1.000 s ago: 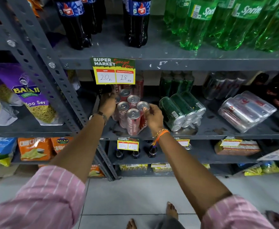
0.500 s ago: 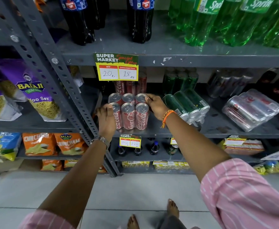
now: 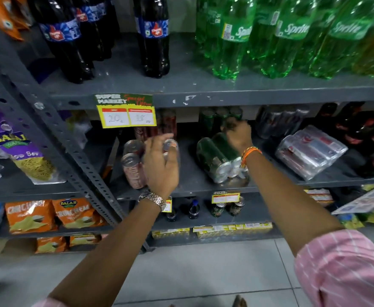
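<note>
Just below the yellow price tag [image 3: 126, 117] the red cans [image 3: 133, 171] stand on the shelf [image 3: 190, 185]. The left hand [image 3: 159, 162] hovers before them, fingers loosely spread, empty. Right of the tag, the right hand [image 3: 238, 135] reaches over the green can pack [image 3: 215, 158], perhaps curled, but it is too blurred to tell.

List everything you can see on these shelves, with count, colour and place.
Red soda cans: several, red, middle shelf, left.
Shrink-wrapped green can pack: one, green, middle shelf, lying.
Clear-wrapped silver can pack: one, silver, middle shelf, right.
Dark cola bottles: at least three, black, top shelf, left.
Green plastic Sprite bottles: at least four, green, top shelf, right.
Yellow paper price tag: one, yellow, top shelf edge.
Left hand: open, before soda cans.
Right hand: over green pack, grip blurred.
</note>
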Tool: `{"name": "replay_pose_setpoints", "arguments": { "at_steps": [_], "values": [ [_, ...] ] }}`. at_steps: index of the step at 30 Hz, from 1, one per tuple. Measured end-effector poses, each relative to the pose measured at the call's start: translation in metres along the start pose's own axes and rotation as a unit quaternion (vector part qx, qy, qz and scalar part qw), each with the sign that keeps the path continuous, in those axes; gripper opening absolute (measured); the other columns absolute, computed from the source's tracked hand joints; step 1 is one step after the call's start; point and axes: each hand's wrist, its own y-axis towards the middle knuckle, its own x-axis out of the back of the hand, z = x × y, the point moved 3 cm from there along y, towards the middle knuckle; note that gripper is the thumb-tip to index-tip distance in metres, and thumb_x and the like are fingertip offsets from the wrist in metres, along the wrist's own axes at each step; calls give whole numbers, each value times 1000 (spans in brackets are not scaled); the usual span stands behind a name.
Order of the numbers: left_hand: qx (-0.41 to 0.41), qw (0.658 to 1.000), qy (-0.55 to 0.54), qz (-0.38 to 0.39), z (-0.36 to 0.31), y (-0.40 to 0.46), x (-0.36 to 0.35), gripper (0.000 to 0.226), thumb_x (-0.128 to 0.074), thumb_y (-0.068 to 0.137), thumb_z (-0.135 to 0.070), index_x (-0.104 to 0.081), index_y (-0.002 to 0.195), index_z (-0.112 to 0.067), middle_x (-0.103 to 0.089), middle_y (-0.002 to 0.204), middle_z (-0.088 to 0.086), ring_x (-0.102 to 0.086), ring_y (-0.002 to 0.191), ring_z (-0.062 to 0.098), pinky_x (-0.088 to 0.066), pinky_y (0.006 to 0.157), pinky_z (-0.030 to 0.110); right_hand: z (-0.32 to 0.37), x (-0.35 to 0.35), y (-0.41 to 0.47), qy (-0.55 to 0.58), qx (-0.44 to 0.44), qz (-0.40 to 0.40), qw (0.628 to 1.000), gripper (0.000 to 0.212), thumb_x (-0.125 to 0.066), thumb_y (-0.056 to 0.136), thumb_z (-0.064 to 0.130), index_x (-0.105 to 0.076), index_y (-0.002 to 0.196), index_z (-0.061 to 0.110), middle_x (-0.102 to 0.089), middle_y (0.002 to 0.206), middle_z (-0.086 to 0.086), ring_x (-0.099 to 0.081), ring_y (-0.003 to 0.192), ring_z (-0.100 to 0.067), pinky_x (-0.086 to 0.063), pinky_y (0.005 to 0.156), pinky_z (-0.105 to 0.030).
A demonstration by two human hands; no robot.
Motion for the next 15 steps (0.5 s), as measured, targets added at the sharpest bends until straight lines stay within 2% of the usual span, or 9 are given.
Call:
{"name": "replay_pose_setpoints", "arguments": {
  "at_steps": [2,3,5,6,7,8,10,12,15],
  "values": [
    [-14,995,8,103,-9,-4,-39,29,-58,91,-31,-68,115,-17,-58,111,0,-54,104,8,-43,99,29,-25,19,11,-15,-41,1,999,36,-69,89,23,-72,118,2,-71,123,-23,-65,118,-39,-51,100,-42],
    [9,988,3,153,-10,-7,-60,25,-62,91,-29,-67,113,-19,-57,112,-1,-56,108,10,-45,101,29,-37,24,15,1,-77,15,997,38,-71,89,27,-71,117,1,-71,124,-22,-65,118,-38,-52,101,-42],
    [101,972,-27,209,-8,-13,-96,14,-68,90,-25,-62,101,-26,-60,107,0,-62,109,1,-48,100,21,-60,27,23,24,-143,57,988,47,-71,89,38,-71,115,-1,-72,121,-22,-67,115,-38,-54,101,-44],
    [166,962,-52,212,-3,-14,-113,11,-69,89,-25,-64,98,-23,-67,103,5,-66,106,1,-51,98,21,-70,26,28,30,-160,87,983,52,-69,89,43,-70,113,-3,-72,119,-24,-68,112,-39,-55,99,-46],
    [243,945,-74,207,5,-14,-128,12,-69,89,-25,-67,98,-17,-72,105,12,-70,108,11,-54,98,28,-77,24,32,38,-167,117,978,57,-67,90,47,-68,113,-6,-71,118,-27,-69,109,-40,-56,96,-47],
    [322,921,-95,196,13,-14,-140,23,-69,89,-25,-70,105,-8,-74,112,17,-70,111,24,-55,99,38,-83,21,36,49,-172,140,974,61,-65,90,49,-67,114,-7,-70,119,-28,-69,108,-39,-55,93,-46],
    [439,869,-139,180,26,-13,-157,41,-70,88,-25,-67,121,-1,-72,124,20,-68,114,33,-54,100,44,-92,15,43,62,-180,167,967,64,-66,89,50,-65,119,-6,-70,119,-26,-68,107,-36,-53,92,-43],
    [484,840,-168,176,31,-11,-171,47,-71,87,-25,-64,127,-1,-72,123,18,-69,106,31,-56,93,40,-99,12,48,62,-184,186,963,65,-69,87,51,-65,121,-4,-71,111,-19,-68,102,-34,-53,90,-39],
    [501,834,-156,170,33,-4,-185,55,-75,84,-28,-61,131,-3,-73,118,16,-68,96,29,-54,81,36,-105,8,51,72,-179,217,957,64,-73,83,51,-68,115,-4,-66,96,-12,-62,86,-27,-49,81,-33]
  ]
}}
